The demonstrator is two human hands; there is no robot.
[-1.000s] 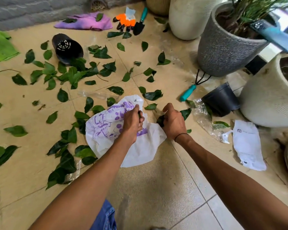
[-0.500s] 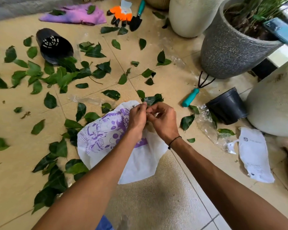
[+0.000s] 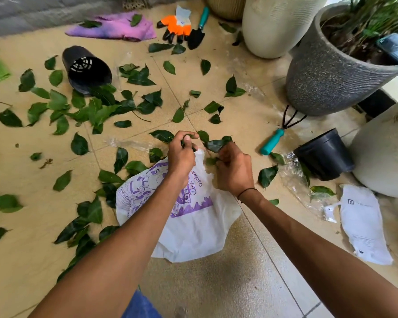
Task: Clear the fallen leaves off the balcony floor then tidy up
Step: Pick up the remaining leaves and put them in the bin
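Observation:
A white plastic bag with purple print (image 3: 193,221) lies on the beige tiled floor (image 3: 228,283) in front of me. My left hand (image 3: 182,154) pinches the bag's upper edge, with something dark green between its fingers. My right hand (image 3: 233,168) grips a bunch of green leaves (image 3: 216,144) right beside the bag's opening. Several loose green leaves (image 3: 92,111) lie scattered over the floor to the left and beyond the bag.
A tipped black mesh pot (image 3: 87,70) lies at the back left, another black pot (image 3: 326,154) at right by a teal hand rake (image 3: 272,142). Large planters (image 3: 326,83) line the right. Purple cloth (image 3: 115,27), orange gloves (image 3: 177,27), trowel (image 3: 199,31), white pouch (image 3: 363,223).
My right hand rose from the floor with leaves to the bag's mouth. My left hand shifted up along the bag's edge. The view moved forward and closer.

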